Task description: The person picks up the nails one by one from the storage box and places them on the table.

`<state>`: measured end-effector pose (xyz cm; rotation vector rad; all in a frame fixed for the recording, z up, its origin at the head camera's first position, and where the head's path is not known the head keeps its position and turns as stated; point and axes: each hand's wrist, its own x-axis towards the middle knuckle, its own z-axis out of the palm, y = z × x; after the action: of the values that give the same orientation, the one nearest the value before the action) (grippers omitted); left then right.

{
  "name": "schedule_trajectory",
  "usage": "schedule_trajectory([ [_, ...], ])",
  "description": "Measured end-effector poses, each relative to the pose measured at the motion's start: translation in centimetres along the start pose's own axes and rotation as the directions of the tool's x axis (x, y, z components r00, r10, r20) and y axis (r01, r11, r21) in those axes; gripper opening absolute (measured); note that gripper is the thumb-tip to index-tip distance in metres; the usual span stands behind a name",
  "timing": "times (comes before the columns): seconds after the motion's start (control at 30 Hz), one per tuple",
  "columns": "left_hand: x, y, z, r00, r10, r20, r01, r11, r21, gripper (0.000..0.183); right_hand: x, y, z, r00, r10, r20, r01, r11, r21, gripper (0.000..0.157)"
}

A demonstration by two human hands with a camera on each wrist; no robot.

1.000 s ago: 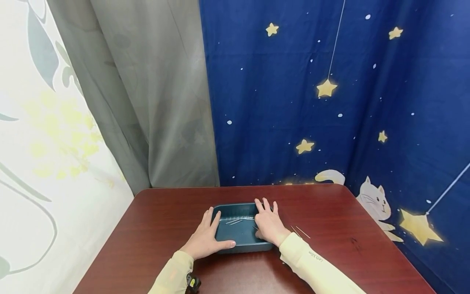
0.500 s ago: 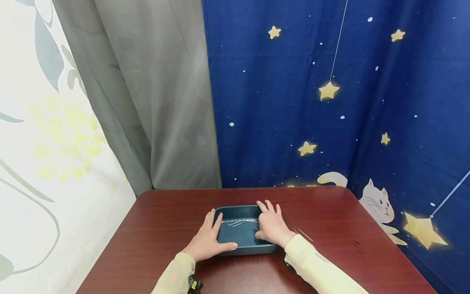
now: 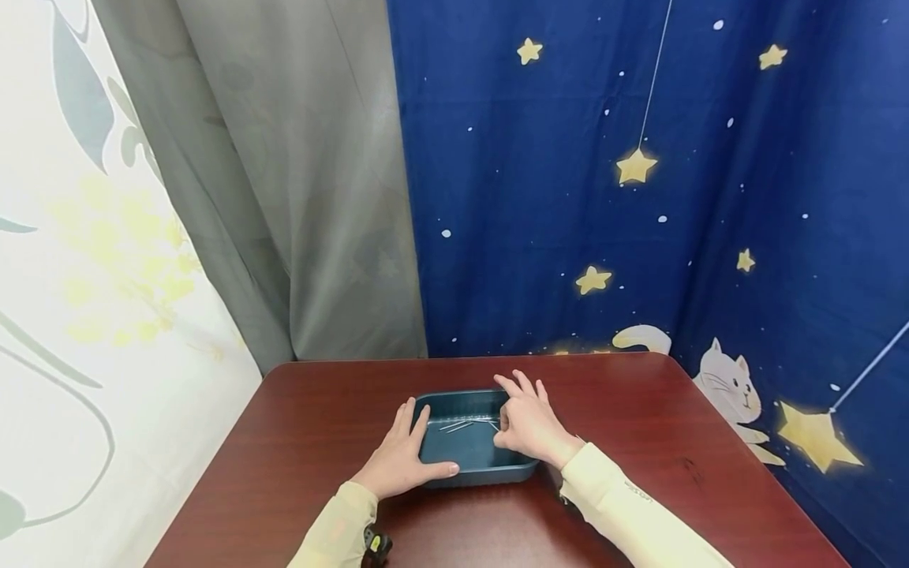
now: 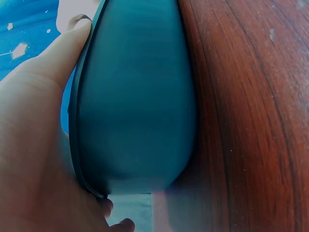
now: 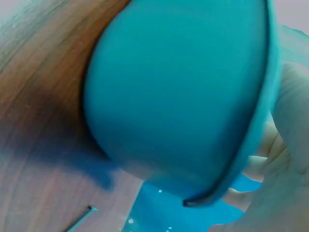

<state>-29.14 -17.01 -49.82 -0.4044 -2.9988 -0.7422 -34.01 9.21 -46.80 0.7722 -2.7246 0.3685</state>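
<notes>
Your blue-green tray (image 3: 483,476) sits flat on the worktop (image 3: 319,426), approx centred in front of you, btwn both hands. Your left hand (image 3: 403,465) is spread, fingers straight along the tray's left side, thumb along the near rim. Your right hand (image 3: 529,426) is over the tray's right side, thumb + index pinched tog. on what looks like a slim rod (image 3: 495,427), one end poking out; the other fingers are raised. More thin metallic rods (image 3: 457,427) lie loose in the tray near its far wall.

Handling, my guess: rods are light, stiff, slick, prob apt to roll or spin in your fingers; best pinched mid-length w/ fingertip pads. Tray prob light, stiff plastic, so it could slide if bumped; steady it by the rim or a corner.

Views: only the head cam gives you the tray's inside and the pinch. Left wrist cam shows the outer wall and your thumb on the rim, no rods. Right wrist cam shows a rod end on the worktop (image 5: 80,219) beside the tray; in the head view that area's mostly hidden by your right sleeve (image 3: 618,497). Can't tell that rod's full length.
</notes>
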Motion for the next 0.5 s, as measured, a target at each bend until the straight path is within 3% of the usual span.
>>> schedule_trajectory([
  [0.5,-0.1,0.0,-0.1,1.000,0.006,-0.001,-0.006,1.000,0.002,0.119,-0.6,1.0,-2.2,0.996,-0.027,-0.085,0.026,1.000,-0.012,0.025],
])
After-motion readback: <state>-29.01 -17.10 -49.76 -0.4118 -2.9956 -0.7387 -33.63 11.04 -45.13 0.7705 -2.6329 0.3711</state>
